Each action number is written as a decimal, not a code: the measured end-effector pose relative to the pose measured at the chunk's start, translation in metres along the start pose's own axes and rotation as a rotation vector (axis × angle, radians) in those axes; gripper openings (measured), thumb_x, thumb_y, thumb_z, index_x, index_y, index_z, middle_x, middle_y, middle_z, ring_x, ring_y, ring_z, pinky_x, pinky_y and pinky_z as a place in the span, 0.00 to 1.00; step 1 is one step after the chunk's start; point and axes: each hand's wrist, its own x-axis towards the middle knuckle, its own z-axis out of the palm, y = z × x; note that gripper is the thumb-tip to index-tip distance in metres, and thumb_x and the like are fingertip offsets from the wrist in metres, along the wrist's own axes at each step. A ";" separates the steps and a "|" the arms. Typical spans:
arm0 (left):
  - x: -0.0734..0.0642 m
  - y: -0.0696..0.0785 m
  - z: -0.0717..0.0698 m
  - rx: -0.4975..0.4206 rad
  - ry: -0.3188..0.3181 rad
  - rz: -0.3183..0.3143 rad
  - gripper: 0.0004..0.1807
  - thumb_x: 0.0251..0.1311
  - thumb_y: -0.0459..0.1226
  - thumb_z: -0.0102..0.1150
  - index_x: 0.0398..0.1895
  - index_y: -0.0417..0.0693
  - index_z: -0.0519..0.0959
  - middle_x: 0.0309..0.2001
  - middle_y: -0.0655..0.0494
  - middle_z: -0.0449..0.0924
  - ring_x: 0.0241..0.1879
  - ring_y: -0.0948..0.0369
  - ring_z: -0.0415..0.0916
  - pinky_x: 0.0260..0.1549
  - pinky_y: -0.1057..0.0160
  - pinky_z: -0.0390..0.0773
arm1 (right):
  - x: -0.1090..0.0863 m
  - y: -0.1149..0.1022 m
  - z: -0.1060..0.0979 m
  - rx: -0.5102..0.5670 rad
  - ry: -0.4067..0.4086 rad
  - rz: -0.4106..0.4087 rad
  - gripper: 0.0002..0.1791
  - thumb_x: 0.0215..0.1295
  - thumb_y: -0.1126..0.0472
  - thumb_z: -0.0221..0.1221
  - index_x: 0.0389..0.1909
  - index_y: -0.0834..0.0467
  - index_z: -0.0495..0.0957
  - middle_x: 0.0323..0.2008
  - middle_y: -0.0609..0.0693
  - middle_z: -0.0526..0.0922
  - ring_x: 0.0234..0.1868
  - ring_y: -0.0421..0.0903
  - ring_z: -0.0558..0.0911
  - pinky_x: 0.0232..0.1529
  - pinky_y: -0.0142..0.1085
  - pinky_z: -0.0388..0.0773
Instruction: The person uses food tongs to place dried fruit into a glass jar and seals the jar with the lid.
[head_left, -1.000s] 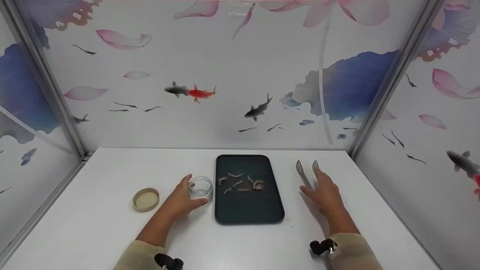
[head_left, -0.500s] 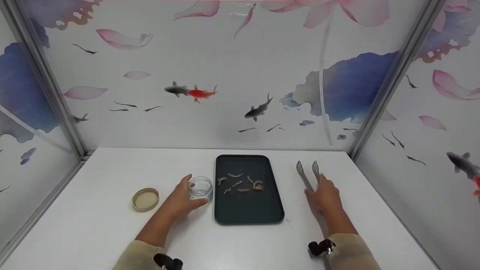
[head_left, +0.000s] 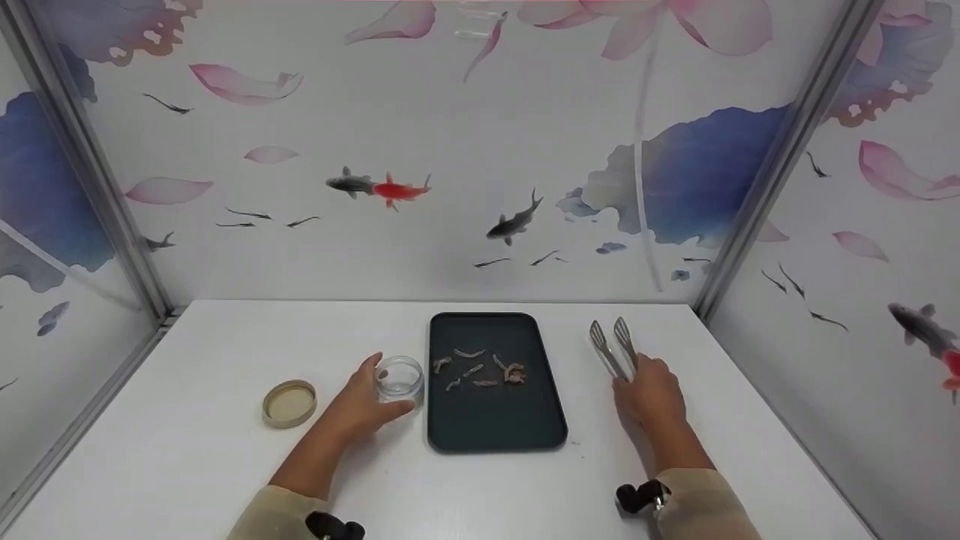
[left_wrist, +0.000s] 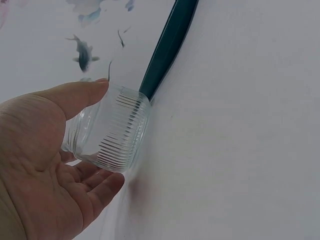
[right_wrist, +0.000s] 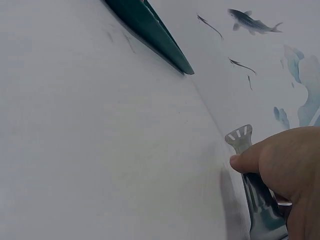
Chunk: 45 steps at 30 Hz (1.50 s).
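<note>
My left hand point(head_left: 362, 401) holds a clear ridged jar point(left_wrist: 117, 130), thumb on one side and fingers curled round the other. In the head view the jar point(head_left: 400, 377) stands right at the left edge of a dark green tray point(head_left: 495, 427). Several dried, brownish twisted pieces point(head_left: 514, 373) lie scattered on the tray. To the tray's right, my right hand point(head_left: 651, 394) grips metal tongs point(head_left: 606, 351) by their handles, the slotted tips apart and pointing away from me. In the right wrist view the thumb presses along the tongs point(right_wrist: 257, 200).
A round tan lid point(head_left: 289, 403) lies on the white table point(head_left: 405, 487), left of the jar. Printed walls point(head_left: 450, 112) enclose the table at the back and sides. Small dark crumbs point(head_left: 576, 442) lie by the tray's lower right corner.
My right hand has tightened round the tongs, and their tips have drawn closer together. The left hand and jar have stayed in place.
</note>
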 end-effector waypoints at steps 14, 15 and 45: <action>-0.001 -0.001 0.001 0.004 0.003 -0.015 0.61 0.61 0.52 0.77 0.87 0.45 0.47 0.84 0.34 0.55 0.84 0.36 0.55 0.80 0.34 0.59 | -0.003 -0.017 -0.004 0.005 0.026 -0.060 0.32 0.79 0.51 0.57 0.75 0.65 0.69 0.63 0.66 0.77 0.59 0.61 0.82 0.61 0.60 0.79; -0.001 0.000 0.001 0.004 0.002 -0.015 0.61 0.61 0.52 0.77 0.87 0.46 0.47 0.84 0.34 0.55 0.84 0.36 0.55 0.80 0.34 0.59 | -0.003 -0.019 -0.004 0.006 0.027 -0.067 0.32 0.79 0.50 0.58 0.75 0.65 0.70 0.63 0.66 0.77 0.58 0.60 0.82 0.61 0.60 0.79; 0.000 -0.003 0.001 -0.006 -0.008 -0.012 0.63 0.60 0.54 0.78 0.87 0.46 0.47 0.85 0.34 0.53 0.84 0.35 0.53 0.80 0.33 0.58 | -0.023 -0.064 -0.017 -0.028 -0.080 -0.219 0.39 0.74 0.43 0.65 0.77 0.60 0.70 0.65 0.60 0.80 0.62 0.56 0.82 0.65 0.59 0.78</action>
